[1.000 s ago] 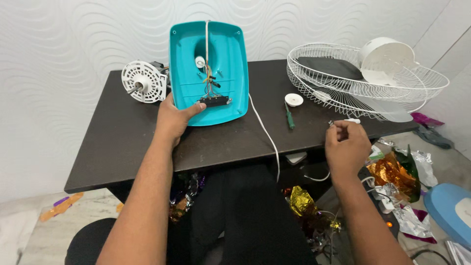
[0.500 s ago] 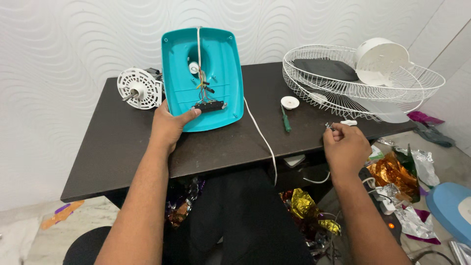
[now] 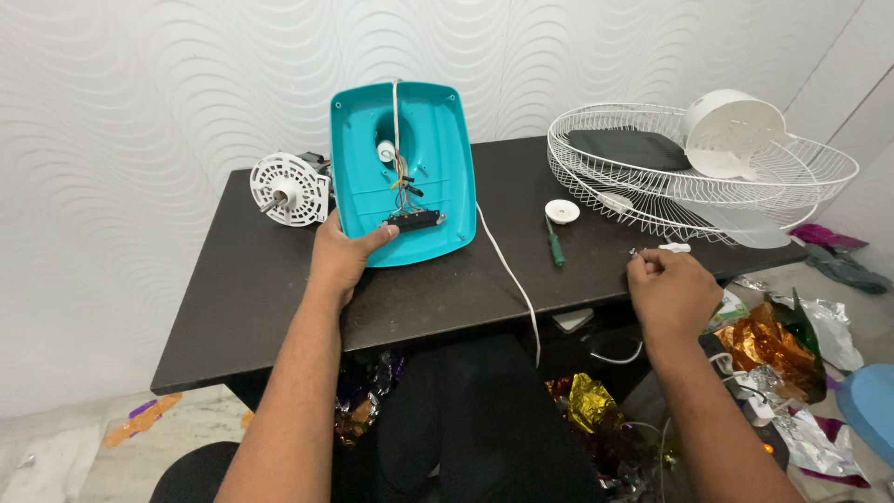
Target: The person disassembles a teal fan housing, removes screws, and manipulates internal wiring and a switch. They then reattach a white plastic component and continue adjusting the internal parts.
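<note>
We're gripping the teal fan base (image 3: 402, 168) with our left hand (image 3: 341, 258), fingers clamped on its lower edge, tilting it upright on the dark table (image 3: 242, 307). Our right hand (image 3: 669, 291) is curling closed at the table's edge, pinching a small metal piece (image 3: 637, 251) near the green screwdriver (image 3: 555, 244).

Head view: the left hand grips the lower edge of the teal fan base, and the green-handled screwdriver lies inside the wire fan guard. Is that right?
Not quite. In the head view the left hand does grip the teal fan base, but the green-handled screwdriver lies on the bare table, beside the wire fan guard, not inside it.
</note>
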